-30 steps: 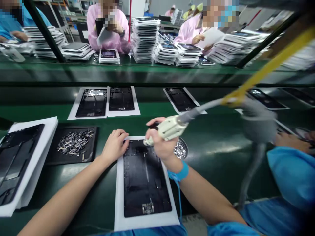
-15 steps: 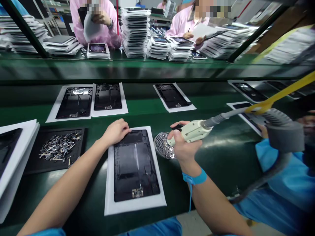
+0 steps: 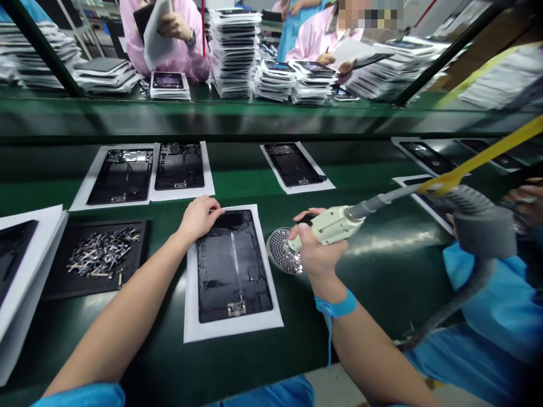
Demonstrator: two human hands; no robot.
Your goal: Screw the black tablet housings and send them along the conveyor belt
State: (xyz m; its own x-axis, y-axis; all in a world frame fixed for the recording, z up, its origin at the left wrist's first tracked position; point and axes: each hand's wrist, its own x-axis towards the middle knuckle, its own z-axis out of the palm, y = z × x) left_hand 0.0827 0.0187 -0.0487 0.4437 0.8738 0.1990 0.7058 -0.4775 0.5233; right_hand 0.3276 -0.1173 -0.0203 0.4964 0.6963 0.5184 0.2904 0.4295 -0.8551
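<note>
In the middle of the green bench lies an opened tablet (image 3: 235, 268) on a white paper sheet (image 3: 233, 332), its black inside facing up and a small board near its lower edge. My left hand (image 3: 201, 217) is at the top left corner, fingers curled and pinching the upper edge of tablet and sheet. My right hand (image 3: 320, 254) is wrapped around a pale green electric screwdriver (image 3: 335, 226) with a grey cord. The tool's front end is over a round metal screw plate (image 3: 284, 251) full of holes, right of the tablet; its tip is hidden.
A black tray (image 3: 70, 285) of small flat parts (image 3: 104, 251) is at left, beside papers with a tablet (image 3: 14, 254). More tablets (image 3: 121, 175) on sheets line the far strip. A yellow strap (image 3: 500, 150) crosses at right near a blue-clothed co-worker (image 3: 487, 311). Pink-clothed people sit behind.
The tablet and its sheet have slid away from me, with my left hand moving along. My right hand and the screwdriver stay nearly in place. Tablets on the far strip have shifted slightly left.
</note>
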